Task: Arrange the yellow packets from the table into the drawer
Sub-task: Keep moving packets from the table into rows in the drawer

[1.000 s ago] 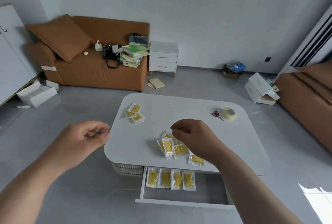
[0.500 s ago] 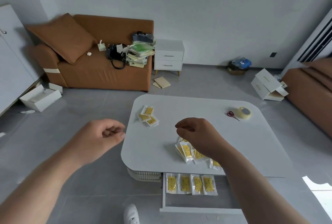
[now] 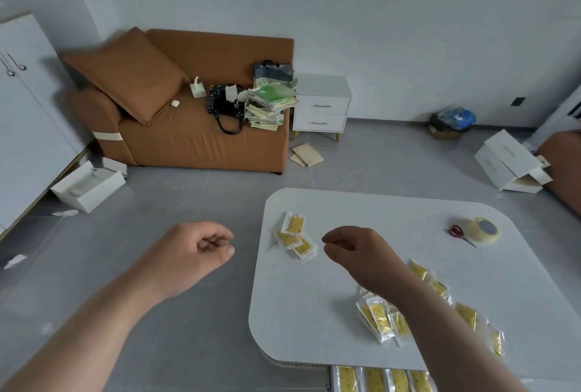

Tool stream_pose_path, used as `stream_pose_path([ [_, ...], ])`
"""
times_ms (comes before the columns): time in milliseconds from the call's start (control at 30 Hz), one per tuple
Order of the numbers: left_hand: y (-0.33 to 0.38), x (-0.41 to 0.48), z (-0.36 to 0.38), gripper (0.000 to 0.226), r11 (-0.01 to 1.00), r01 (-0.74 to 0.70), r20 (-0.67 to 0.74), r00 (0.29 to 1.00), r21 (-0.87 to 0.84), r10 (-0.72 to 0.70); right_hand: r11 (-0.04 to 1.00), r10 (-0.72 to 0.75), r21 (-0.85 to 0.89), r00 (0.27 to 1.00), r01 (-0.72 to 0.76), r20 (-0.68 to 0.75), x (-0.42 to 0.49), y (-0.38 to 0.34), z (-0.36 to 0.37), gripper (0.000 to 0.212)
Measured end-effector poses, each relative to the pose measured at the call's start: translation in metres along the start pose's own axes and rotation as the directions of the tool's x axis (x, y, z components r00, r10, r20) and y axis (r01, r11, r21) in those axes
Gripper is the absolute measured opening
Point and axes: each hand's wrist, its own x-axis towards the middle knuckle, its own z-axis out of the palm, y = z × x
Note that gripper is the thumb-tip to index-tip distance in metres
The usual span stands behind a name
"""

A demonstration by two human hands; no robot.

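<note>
Grey floor (image 3: pixel 204 196) lies open along the left of the white bench (image 3: pixel 393 218), whose rounded corners and left edge show plainly. Its near edge overhangs the drawer (image 3: pixel 331 380), pulled out at the bottom of the view. 4 yellow packets (image 3: pixel 374 379) lie flat, side by side, in the drawer, cut off by the frame.

On the bench, a cluster of 3 packets (image 3: pixel 295 237) sits near the left edge, the packets touching one another. A larger pile (image 3: pixel 380 316) spreads over the near-right part, close to the near edge and partly hidden by the right forearm. Bare bench top separates the 2 groups.

The right grip (image 3: pixel 355 250) hovers above that bare stretch, just right of the cluster, fingers hanging loosely curled and grasping nothing that shows. The left grip (image 3: pixel 195 250) hangs over the floor beyond the bench's left edge, fingers loosely curled, thumb alongside, released.

At the far right a tape roll (image 3: pixel 486 229) and red-handled scissors (image 3: pixel 459 233) lie just beside each other, well apart from the packets. A brown sofa (image 3: pixel 204 140) and white nightstand (image 3: pixel 320 105) stand against the wall.
</note>
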Motion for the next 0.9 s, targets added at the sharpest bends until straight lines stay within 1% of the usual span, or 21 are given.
stream_pose_path([
  [67, -0.007, 0.017, -0.012, 0.017, 1.0, -0.001, 0.008, 1.0, -0.012, 0.001, 1.0, 0.004, -0.006, 1.0, -0.004, -0.01, 0.014, -0.013, 0.003, 0.015],
  [167, -0.022, 0.042, -0.027, 0.017, 0.999, -0.018, 0.05, 0.999, 0.029, 0.016, 1.0, 0.017, -0.02, 1.0, -0.018, -0.011, 0.03, -0.03, 0.011, 0.014],
  [333, -0.054, 0.093, -0.059, 0.018, 0.998, -0.048, 0.126, 0.991, 0.047, 0.042, 0.997, 0.08, -0.007, 0.996, -0.08, -0.046, 0.055, -0.054, 0.033, 0.016],
  [400, -0.065, 0.116, -0.075, 0.019, 0.996, -0.082, 0.157, 0.985, 0.036, 0.075, 0.994, 0.111, -0.001, 0.992, -0.111, -0.067, 0.067, -0.066, 0.046, 0.015],
  [500, -0.085, 0.15, -0.105, 0.017, 0.993, -0.116, 0.175, 0.978, 0.02, 0.111, 0.988, 0.145, -0.037, 0.986, -0.148, -0.084, 0.088, -0.089, 0.071, 0.016],
  [633, -0.106, 0.196, -0.153, 0.016, 0.988, -0.154, 0.249, 0.957, 0.015, 0.146, 0.978, 0.203, -0.024, 0.969, -0.208, -0.139, 0.121, -0.127, 0.104, 0.015],
  [767, -0.112, 0.235, -0.183, 0.013, 0.981, -0.194, 0.309, 0.934, 0.023, 0.178, 0.968, 0.249, 0.003, 0.956, -0.252, -0.158, 0.145, -0.156, 0.12, 0.016],
  [900, -0.108, 0.27, -0.193, 0.012, 0.973, -0.23, 0.367, 0.907, 0.025, 0.205, 0.963, 0.268, 0.03, 0.94, -0.267, -0.21, 0.164, -0.167, 0.122, 0.012],
])
